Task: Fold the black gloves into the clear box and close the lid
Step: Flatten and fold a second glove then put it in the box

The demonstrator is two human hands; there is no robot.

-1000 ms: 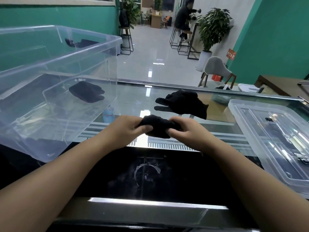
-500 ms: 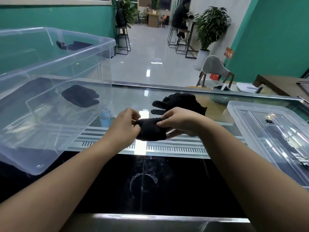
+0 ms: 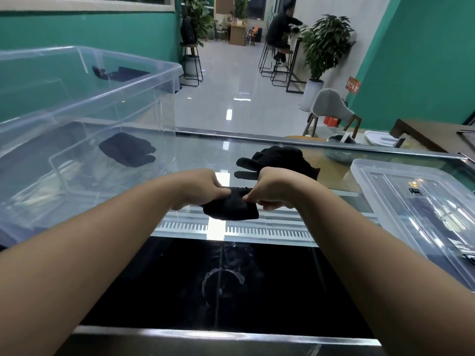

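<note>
Both hands grip one bunched black glove (image 3: 231,208) just above the glass counter at centre. My left hand (image 3: 199,187) pinches its left end and my right hand (image 3: 273,188) pinches its right end, knuckles up. Behind my right hand a loose pile of black gloves (image 3: 280,156) lies on the glass. The clear box (image 3: 84,104) stands open at the left, with a folded black glove (image 3: 128,149) on its floor. The clear lid (image 3: 416,201) lies flat on the counter at the right.
The glass counter (image 3: 205,150) has a metal far edge and a dark panel (image 3: 226,286) close to me. Beyond it are a tiled floor, stools, a grey chair (image 3: 330,109), a potted plant and a seated person far back.
The hands have rolled over so the knuckles face up, and the glove hangs lower between them, more tightly bunched. The view has shifted slightly.
</note>
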